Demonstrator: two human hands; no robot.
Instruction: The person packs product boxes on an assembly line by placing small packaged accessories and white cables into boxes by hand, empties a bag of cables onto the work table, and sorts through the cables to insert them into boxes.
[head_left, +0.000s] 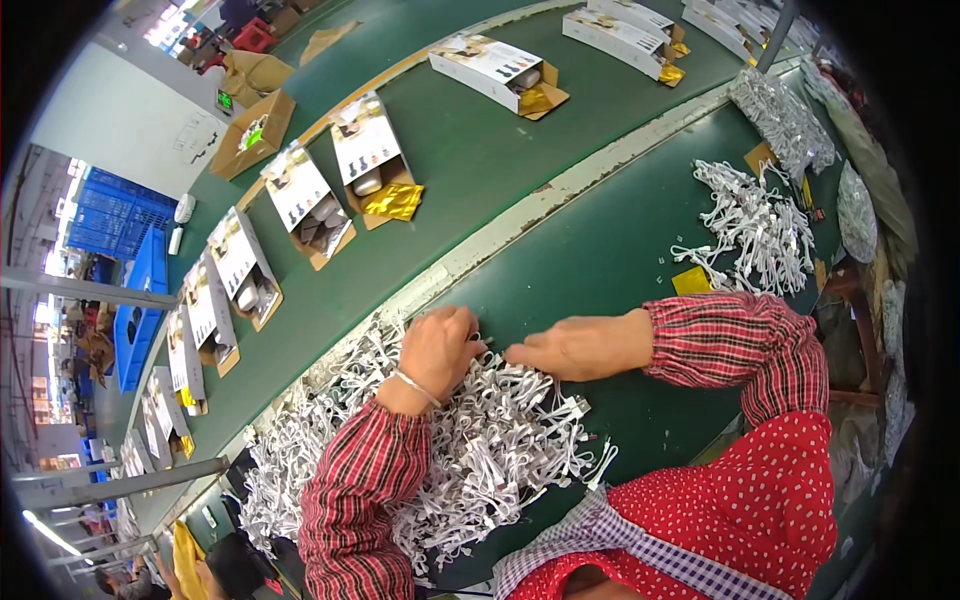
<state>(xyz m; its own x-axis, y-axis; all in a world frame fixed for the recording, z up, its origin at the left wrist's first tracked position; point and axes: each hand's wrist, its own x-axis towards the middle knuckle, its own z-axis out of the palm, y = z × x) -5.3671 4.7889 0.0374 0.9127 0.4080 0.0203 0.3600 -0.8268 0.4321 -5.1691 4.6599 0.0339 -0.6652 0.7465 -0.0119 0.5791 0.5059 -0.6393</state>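
A large heap of bundled white cables (500, 455) lies on the green table in front of me. Over its far edge is my left hand (437, 350), fingers curled closed, with a white cable (485, 343) showing at the fingertips. My right hand (572, 348) reaches in from the right at the same height, a short gap from the left. Its fingers are pressed together and point at the left hand; whatever lies between them is hidden. Both forearms wear red plaid sleeves.
Beyond a worn pale rail (560, 190), a green conveyor (480, 160) carries several open white boxes (365, 135), some with gold packets (395, 201). At right lie a smaller cable pile (755, 230), a gold packet (691, 281) and clear bags (785, 120). Blue crates (120, 215) stand at far left.
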